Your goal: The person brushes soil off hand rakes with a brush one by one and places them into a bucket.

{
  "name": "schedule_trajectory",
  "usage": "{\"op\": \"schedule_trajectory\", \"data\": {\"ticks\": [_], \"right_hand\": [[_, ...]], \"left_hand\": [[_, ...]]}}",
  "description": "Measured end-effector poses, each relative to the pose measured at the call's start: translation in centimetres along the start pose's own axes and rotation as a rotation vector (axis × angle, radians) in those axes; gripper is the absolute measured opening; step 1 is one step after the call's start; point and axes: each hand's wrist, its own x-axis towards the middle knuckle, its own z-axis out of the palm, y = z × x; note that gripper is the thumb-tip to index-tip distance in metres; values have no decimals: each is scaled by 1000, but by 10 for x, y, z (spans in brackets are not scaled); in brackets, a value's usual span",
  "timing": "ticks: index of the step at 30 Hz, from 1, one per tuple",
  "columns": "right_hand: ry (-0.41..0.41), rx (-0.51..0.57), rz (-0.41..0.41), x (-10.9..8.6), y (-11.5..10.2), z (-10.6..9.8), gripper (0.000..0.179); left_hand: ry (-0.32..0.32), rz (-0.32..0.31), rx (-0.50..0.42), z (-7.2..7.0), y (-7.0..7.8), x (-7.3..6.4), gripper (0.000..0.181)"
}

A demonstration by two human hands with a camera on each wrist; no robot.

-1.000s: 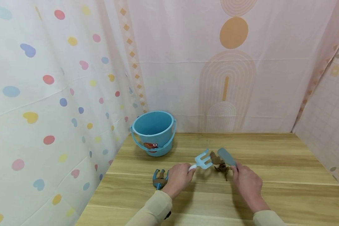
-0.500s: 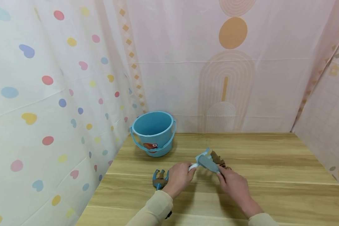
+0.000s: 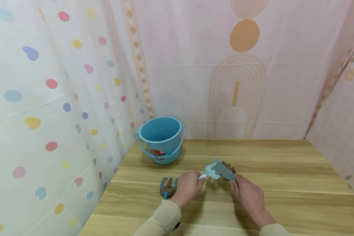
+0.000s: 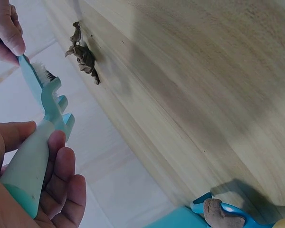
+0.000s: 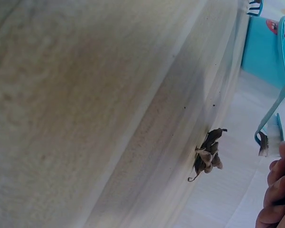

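Note:
My left hand (image 3: 188,186) grips the pale handle of a light-blue hand fork (image 3: 211,170), held above the table with its tines to the right. In my right hand (image 3: 249,196) is a small brush (image 3: 225,171) with a grey-blue back. Its white bristles (image 4: 42,73) face the fork's tines in the left wrist view. A dark brown bit (image 5: 263,143) sits between tines and bristles. Below lies a clump of crumpled dry leaves (image 5: 209,154), partly hidden by the brush in the head view. Beside my left wrist rests a darker blue hand rake (image 3: 166,190) with brown matter across its tines.
A blue bucket (image 3: 165,149) with its handle hanging down stands at the back left of the wooden table (image 3: 295,167). Patterned curtains (image 3: 188,82) hang along the back and sides. A few tiny dark crumbs lie on the tabletop.
The brush has moved left from beside the leaves to over the fork, then slightly back right along the tines. My left hand and the fork stay nearly in place.

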Motion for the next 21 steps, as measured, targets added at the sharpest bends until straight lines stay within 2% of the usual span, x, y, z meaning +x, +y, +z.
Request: {"op": "schedule_trajectory", "data": {"ticks": [5,14,21], "right_hand": [[-3,-2,22,1,0,-1,27],[56,-5,9,-1,1,0,29],[38,34,18,1,-4,-1,27]], "left_hand": [[-3,-6,1,-1,2,0,22],[-4,-7,-5,0,1,0,20],[-11,-16,-5,0,1,-1,20]]}}
